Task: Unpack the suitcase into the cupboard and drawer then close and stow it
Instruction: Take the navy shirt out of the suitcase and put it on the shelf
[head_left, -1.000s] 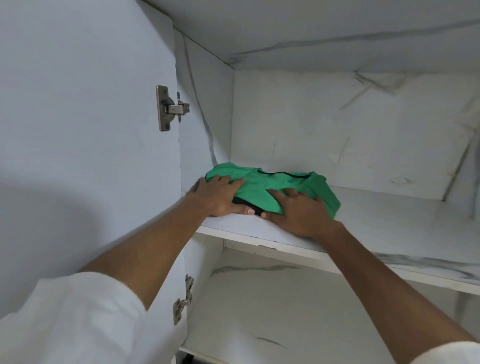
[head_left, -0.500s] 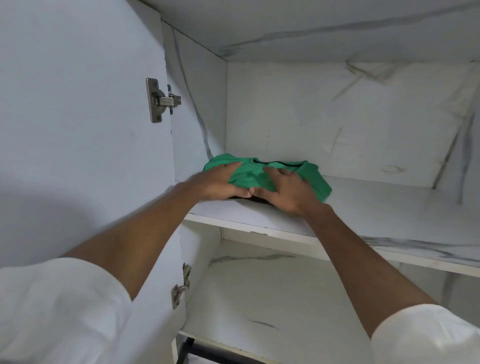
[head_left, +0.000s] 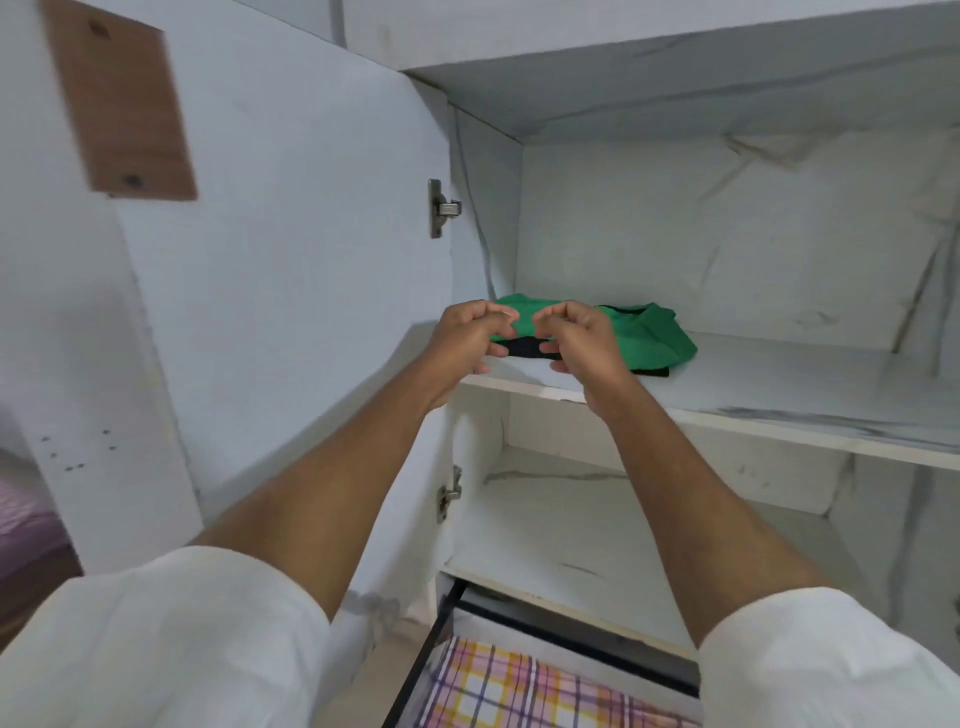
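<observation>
Green garment (head_left: 644, 338) on cupboard shelf (head_left: 779, 410), just behind both loosely curled hands

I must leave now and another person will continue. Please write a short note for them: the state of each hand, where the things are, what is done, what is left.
Left hand: fingers loosely curled, no grip on anything.
Right hand: the same, holding nothing.
Green garment: folded, lies on the upper shelf at its left end, a black item under it.
Checked cloth: in the open drawer below.
Done: these pieces are put away.
Left: suitcase is out of view; check it, empty it, close and stow it.
</observation>
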